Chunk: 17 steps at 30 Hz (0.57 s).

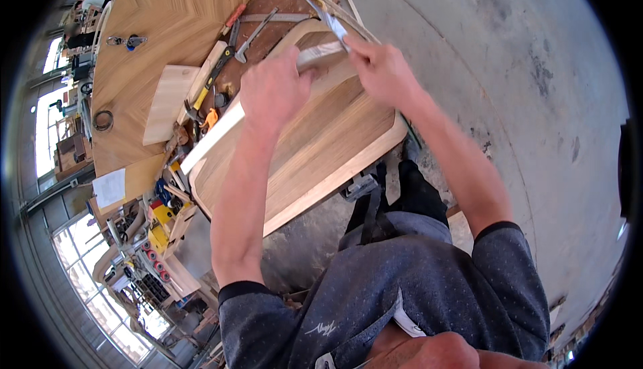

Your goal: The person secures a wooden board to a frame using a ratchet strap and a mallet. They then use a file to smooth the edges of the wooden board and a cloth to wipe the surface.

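Observation:
My left hand point(273, 91) is closed around a long pale wooden strip point(214, 138), which slants above a wooden panel point(305, 134) with rounded corners. The strip's far end reaches toward my right hand point(385, 73). That hand is wrapped round a knife point(333, 23), its handle mostly hidden in my fist. Its shiny, tapered blade points away to the upper left, close to the strip's end. I cannot tell whether blade and strip touch.
Left of the panel lie a hammer point(213, 77), a caliper point(256, 35), a red-handled tool point(234, 17) and an orange tool point(210, 119). A larger table with patterned wood grain point(167, 7) holds a loose board point(169, 101). Concrete floor point(495, 54) extends right.

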Available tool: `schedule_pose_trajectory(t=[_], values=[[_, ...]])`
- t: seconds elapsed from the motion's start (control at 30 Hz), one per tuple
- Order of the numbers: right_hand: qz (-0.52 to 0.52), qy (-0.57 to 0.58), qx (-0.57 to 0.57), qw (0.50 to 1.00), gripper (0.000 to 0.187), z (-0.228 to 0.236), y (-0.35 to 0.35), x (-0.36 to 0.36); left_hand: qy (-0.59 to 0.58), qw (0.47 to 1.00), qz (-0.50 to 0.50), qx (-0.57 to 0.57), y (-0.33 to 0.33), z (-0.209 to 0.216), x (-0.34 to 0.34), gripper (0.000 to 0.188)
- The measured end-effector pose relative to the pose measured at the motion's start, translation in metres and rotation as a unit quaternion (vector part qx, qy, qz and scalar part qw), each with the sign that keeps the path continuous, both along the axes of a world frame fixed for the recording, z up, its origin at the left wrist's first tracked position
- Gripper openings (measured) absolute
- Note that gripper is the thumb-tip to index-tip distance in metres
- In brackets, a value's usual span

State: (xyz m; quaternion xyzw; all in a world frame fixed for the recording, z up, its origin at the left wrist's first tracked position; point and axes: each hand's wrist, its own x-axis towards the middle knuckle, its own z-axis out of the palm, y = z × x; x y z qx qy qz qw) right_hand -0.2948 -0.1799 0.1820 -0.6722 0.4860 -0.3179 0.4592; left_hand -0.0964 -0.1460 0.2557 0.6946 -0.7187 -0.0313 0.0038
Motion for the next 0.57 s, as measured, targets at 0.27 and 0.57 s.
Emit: schedule_pose_trajectory(t=[0.27,0.57], values=[[-0.021,-0.03,-0.005,0.999,0.036,-0.009,0.007,-0.001,0.019,1.0,0.014,0.011,-0.003,0.0,0.0,0.038],[-0.025,-0.028,-0.027,0.999,0.037,-0.015,0.016,0.0,0.0,1.0,0.008,0.012,-0.002,0.0,0.0,0.038]])
